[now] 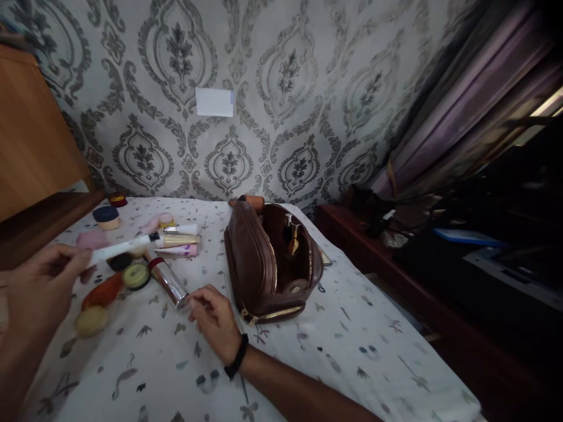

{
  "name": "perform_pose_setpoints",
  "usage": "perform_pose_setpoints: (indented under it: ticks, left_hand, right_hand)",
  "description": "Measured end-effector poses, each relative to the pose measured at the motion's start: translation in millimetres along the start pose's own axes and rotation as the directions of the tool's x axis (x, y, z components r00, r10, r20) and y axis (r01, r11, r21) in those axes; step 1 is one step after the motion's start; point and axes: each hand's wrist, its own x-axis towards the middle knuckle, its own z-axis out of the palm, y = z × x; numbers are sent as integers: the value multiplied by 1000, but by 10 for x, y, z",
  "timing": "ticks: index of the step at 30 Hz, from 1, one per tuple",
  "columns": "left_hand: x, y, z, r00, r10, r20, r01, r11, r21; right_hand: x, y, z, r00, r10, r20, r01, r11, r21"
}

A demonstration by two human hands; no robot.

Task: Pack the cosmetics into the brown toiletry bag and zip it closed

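White tube (123,247) is held in left grip (44,287); right grip (215,323) pinches silver bottle (169,282) between green jar (136,275) and brown bag (247,252).

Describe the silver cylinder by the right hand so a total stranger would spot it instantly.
Find the open brown bag on the patterned white cloth. Left of it, the right hand is at the near end of the silver cylinder. Its shiny body and dark red band set it apart from the pale tubes beyond.

Home interior. Damask-patterned wallpaper (288,70) across the back; purplish curtain (466,117) tied at right; wooden cabinet (39,129) at left. Printed cloth (343,363) below, cosmetics (136,275) strewn over it. Which room: unclear.
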Motion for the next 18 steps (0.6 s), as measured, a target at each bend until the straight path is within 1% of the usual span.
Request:
perform_pose_setpoints:
  ticks: [2,3,5,6,7,8,10,13,15,18]
  left_hand:
    - [-155,186,87,991,-77,110,97,977,-189]
    - [-231,252,141,972,-94,215,150,954,-259]
    - [-370,327,259,923,-38,384,176,927,-331]
    - [-431,341,317,893,14,451,166,919,-357]
    - [-486,346,371,866,63,496,151,913,-378]
    - [-533,346,418,839,96,536,146,908,-392]
    - [-607,346,479,783,113,612,185,897,-402]
    - [-670,373,493,708,116,696,261,874,-410]
    - [-695,407,476,671,145,727,286,854,-435]
    - [-737,440,474,633,185,751,301,836,-459]
  right_hand:
    - [-10,-9,4,999,-3,33,2,999,43]
    - [-17,-14,7,999,-24,39,22,998,53]
    - [-34,-23,10,995,-93,34,91,994,64]
    - [-43,-28,11,991,-130,29,127,989,70]
    - [-52,-31,12,987,-159,23,157,985,76]
    - [-59,-33,12,984,-176,17,174,981,82]
    - [-66,-32,12,983,-183,0,182,979,92]
    - [-53,-23,13,989,-144,-38,148,978,146]
    - [-35,-22,12,993,-106,-47,113,974,198]
    - [-12,-31,7,996,-81,-41,88,966,243]
